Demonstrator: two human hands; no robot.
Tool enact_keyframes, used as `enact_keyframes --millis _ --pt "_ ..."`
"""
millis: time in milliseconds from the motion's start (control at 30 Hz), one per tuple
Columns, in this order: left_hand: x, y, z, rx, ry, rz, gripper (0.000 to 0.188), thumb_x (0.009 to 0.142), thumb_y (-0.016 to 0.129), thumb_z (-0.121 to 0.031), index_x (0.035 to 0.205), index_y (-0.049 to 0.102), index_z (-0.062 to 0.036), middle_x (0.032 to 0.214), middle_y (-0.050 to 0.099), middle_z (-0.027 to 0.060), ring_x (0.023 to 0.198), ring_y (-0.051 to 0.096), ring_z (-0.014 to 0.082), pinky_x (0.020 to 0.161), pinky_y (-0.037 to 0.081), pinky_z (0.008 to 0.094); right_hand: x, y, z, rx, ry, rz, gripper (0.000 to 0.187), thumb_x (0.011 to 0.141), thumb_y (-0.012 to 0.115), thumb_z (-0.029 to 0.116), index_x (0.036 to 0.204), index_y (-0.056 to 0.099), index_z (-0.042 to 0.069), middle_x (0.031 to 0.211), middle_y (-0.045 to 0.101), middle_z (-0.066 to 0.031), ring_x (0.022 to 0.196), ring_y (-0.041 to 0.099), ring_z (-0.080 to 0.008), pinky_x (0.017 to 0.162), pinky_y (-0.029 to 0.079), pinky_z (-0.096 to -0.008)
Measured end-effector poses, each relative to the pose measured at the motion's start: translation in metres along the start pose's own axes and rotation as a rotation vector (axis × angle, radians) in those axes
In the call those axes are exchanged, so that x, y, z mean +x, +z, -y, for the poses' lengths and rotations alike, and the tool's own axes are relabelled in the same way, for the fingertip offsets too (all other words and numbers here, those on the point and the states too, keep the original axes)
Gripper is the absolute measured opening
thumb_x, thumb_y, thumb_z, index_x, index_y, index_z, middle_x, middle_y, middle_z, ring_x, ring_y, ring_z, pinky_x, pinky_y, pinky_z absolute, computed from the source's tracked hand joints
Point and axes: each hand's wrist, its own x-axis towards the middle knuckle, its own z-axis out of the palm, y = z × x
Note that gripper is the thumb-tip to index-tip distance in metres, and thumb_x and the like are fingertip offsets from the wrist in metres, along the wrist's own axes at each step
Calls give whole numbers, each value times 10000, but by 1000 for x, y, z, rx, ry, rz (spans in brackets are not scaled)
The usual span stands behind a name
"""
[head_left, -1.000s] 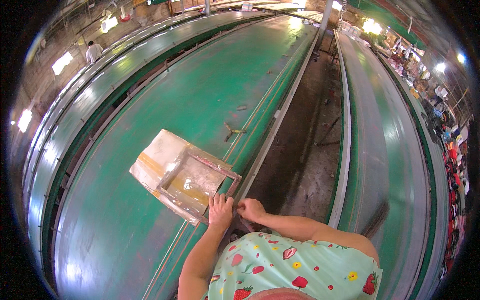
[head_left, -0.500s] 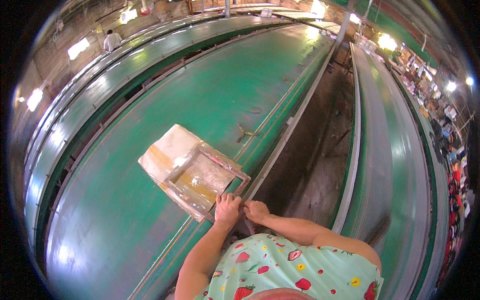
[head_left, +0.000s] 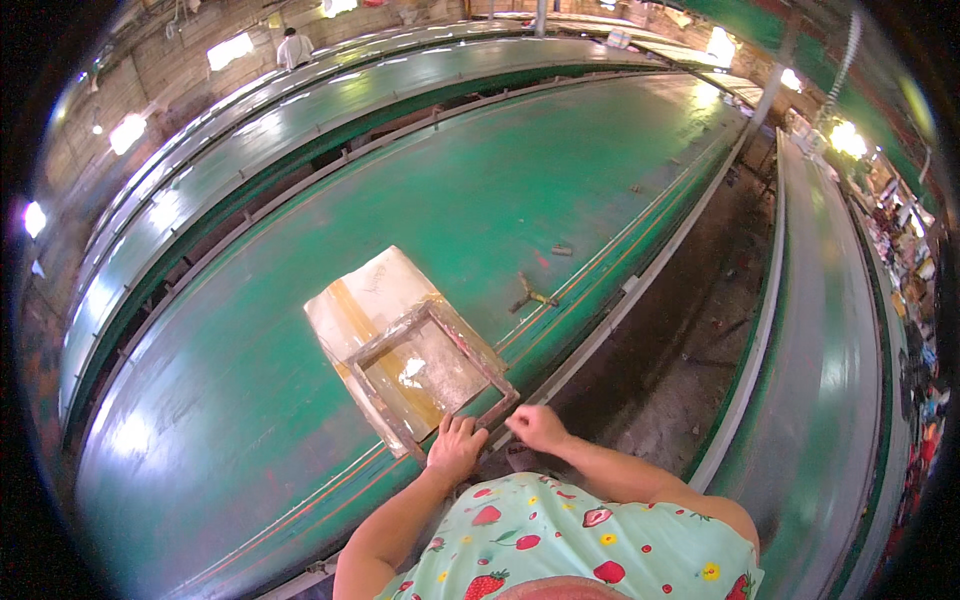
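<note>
On the green table (head_left: 450, 180) lies a sheet of pale cardboard (head_left: 375, 280) with brown and clear tape across it. A worn wooden frame (head_left: 470, 350) rests over the cardboard's near part, its corner reaching toward the table edge. My left hand (head_left: 458, 447) has its fingers bent over the frame's near rail. Just right of the frame's near right corner is my right hand (head_left: 541, 429), fingers curled in. Whatever its fingers may hold is hidden, and it looks slightly apart from the frame.
A small forked piece with a yellowish end (head_left: 533, 293) and a little dark block (head_left: 562, 250) lie beyond the frame, near the table's right edge. A dark aisle (head_left: 690, 330) separates this table from another long table (head_left: 830, 350). A person (head_left: 294, 50) is far back left.
My right hand has come away from my left, slightly rightward. My left hand stays on the near rail. The view has turned, so the tables appear shifted to the right.
</note>
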Motion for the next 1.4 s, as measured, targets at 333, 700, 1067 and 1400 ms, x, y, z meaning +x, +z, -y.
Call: enact_keyframes --millis 333,700,1067,1400 --pt "7 -26 -17 -13 -66 93 444 787 819 -182 1205 676 -141 1510 621 190 1523 516 402 1361 304 616 181 -118 -30 -689 -213 -252 603 973 787 227 1552 637 150 1500 599 -186 1427 541 -389 1155 466 -556" --pt "10 -28 -19 -41 -107 104 431 764 831 -165 1164 674 -141 1474 642 179 1517 534 407 1349 360 578 257 -107 -49 -619 -54 -4 335 931 750 80 1263 738 118 1277 671 -218 1173 702 -457 961 598 -552" --pt "-1 -25 -13 -206 -73 -49 425 828 798 -112 1240 694 -115 1604 531 193 1503 510 461 1279 448 565 100 -101 -9 -92 -131 -172 456 976 767 180 1423 713 107 1273 812 -184 1144 778 -425 976 625 -530" --pt "-8 -7 -8 -142 42 -194 395 806 769 -41 1189 690 -95 1469 606 167 1468 533 410 1280 402 560 -105 3 44 -273 -265 -254 286 955 784 158 1235 787 98 1091 825 -127 982 788 -356 846 622 -477"
